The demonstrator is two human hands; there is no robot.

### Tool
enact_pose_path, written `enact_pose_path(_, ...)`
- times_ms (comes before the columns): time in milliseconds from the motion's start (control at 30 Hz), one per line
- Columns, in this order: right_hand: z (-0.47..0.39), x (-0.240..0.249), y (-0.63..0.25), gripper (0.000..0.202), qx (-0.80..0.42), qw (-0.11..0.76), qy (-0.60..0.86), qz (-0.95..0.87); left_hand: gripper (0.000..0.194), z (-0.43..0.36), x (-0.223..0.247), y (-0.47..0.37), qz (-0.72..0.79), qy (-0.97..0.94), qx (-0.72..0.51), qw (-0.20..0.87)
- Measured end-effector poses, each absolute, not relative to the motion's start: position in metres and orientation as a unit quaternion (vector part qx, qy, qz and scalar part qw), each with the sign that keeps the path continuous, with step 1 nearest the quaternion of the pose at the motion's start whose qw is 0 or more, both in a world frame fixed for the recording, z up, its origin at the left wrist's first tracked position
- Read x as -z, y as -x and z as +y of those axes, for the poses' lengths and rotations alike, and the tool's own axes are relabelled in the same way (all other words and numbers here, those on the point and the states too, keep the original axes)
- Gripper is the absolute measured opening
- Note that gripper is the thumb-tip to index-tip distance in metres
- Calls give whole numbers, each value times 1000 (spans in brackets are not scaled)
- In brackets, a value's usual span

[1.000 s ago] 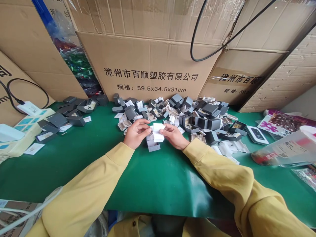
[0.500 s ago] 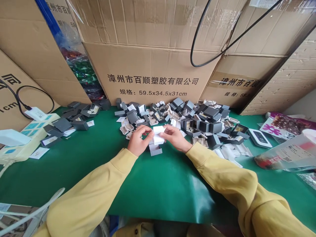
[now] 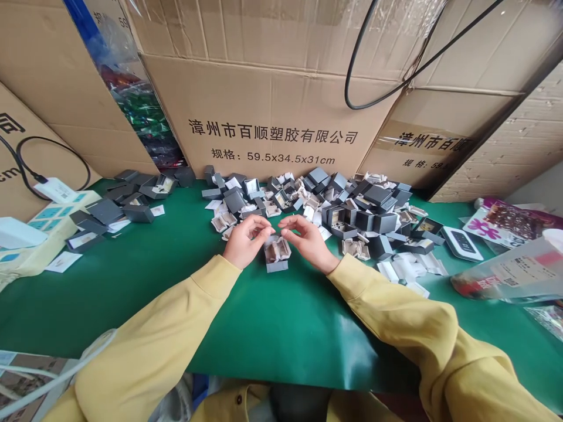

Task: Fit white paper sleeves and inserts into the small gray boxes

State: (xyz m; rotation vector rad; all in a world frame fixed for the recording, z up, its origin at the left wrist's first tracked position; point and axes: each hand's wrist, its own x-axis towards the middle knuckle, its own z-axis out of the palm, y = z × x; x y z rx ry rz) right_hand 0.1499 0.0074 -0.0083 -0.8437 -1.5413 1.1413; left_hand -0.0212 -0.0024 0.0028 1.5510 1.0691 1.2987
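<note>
Cardboard cartons (image 3: 259, 97) wall off the far edge of a green table (image 3: 268, 334), on which a small open box (image 3: 277, 267) holding a crumpled, pale insert (image 3: 278, 251) occupies the middle ground. With the open box taken as the centre of a dial, twelve pointing away from the wearer, its long axis runs roughly from twelve to six. The left hand (image 3: 246, 245) lies between nine and ten o'clock, the right hand (image 3: 311, 245) between two and three; their fingertips arch inward to about eleven and half past twelve respectively. Neither hand is plainly nearer: the box lies between them, just on the wearer's side of the fingertips, and contact with its rim cannot be judged. Left thumb and forefinger almost meet, and whether anything thin is pinched there cannot be told; right thumb and fingers stand slightly apart, with nothing visible in their hold. Beyond, a heap of dark boxes (image 3: 364, 221) spreads from ten round past two, while a plastic cup (image 3: 514, 272) lies well out at three.
</note>
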Motion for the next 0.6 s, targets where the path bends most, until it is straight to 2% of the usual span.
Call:
enact_pose_path(100,10,8,-155,19,-441,481,378,-656,15,-3,-10,28,447,-644,-506,359)
enact_pose_path(200,14,-2,-166,20,-356,428,366,-746,13,-3,-20,36,442,-724,-433,305)
enact_pose_path(333,17,-24,-185,38,-128,236,252,-930,14,-1,-22,43,418,-784,-381,256)
enact_pose_path(433,17,-31,-191,39,-39,140,221,-964,16,3,-15,44,431,-773,-394,250)
enact_pose_path(500,17,-30,-191,36,-12,116,209,-971,17,5,-9,43,446,-757,-409,246)
enact_pose_path(600,18,-27,-189,21,0,128,194,-973,17,6,-3,41,465,-731,-440,235)
